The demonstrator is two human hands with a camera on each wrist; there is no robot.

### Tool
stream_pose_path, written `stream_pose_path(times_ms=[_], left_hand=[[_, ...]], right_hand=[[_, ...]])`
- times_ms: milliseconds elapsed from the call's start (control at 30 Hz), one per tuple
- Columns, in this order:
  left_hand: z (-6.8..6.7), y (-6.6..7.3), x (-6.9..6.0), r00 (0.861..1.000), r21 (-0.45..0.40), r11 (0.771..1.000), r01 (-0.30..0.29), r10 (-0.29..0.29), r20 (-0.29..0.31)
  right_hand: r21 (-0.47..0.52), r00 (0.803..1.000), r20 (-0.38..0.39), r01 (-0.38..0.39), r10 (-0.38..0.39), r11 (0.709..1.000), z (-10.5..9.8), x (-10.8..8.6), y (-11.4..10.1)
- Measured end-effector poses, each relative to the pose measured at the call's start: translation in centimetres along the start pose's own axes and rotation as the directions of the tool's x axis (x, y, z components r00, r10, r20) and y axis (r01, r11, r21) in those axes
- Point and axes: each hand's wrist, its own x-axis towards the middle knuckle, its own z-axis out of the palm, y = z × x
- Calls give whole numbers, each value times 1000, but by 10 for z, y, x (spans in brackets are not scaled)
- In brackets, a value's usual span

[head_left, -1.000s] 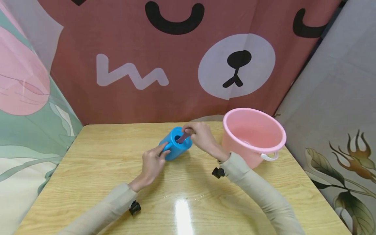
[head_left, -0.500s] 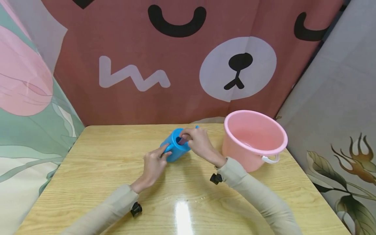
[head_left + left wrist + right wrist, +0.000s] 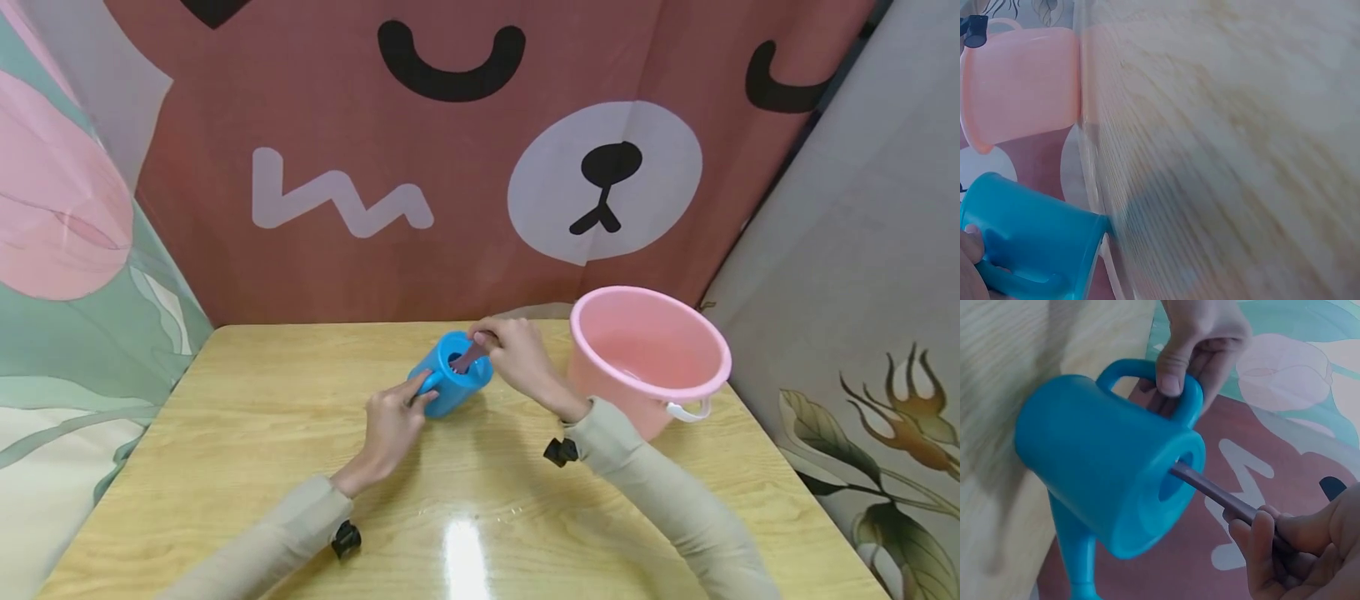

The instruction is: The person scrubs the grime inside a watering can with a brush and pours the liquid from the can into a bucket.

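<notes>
A blue watering can [image 3: 447, 398] is at the table's far middle, its round top opening facing up toward me. My left hand [image 3: 393, 423] holds its handle; in the right wrist view the thumb lies over the handle loop. Between the fingers of my right hand [image 3: 522, 360] is a slim mauve brush [image 3: 472, 353], its lower end in the can's opening. What look like bristles show at that end in the head view. The right wrist view shows the brush handle [image 3: 1217, 494] slanting into the can, with the spout [image 3: 1075, 550] below. The can's inside is mostly hidden.
A pink bucket [image 3: 600, 367] with a white handle mount stands just right of my right hand. Behind the wooden table [image 3: 285, 392] hangs a printed curtain [image 3: 337, 275]. Patterned cloths flank both sides. Small drops [image 3: 510, 511] dot the table's front area.
My right hand dipped the brush deeper into the watering can half a second ago, then drew it partly back up. The left hand keeps its hold on the handle.
</notes>
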Motion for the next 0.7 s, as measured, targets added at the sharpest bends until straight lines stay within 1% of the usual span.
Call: stream_pose_path(times_ms=[200,333,400,533,700], left_hand=[[-1,1,-1,1000,14,1000,17,-17,1],[-1,0,0,1000,7,1000,20,-20,3],[-1,0,0,1000,3,1000,20,-20,1],[0,0,0,1000,-3,1000,21,-21,-7],[0,-2,-1,999,-5,999,33,-33,-10]], right_hand=[[39,999,37,-17,16,999,14,-4,2],[73,999,51,-16,12,997,18,-5,5],[107,998,54,-35,30,994,18,-5,6],[176,998,26,-57,54,983,15,-5,10],[182,998,-55,14,-4,983,7,0,11]])
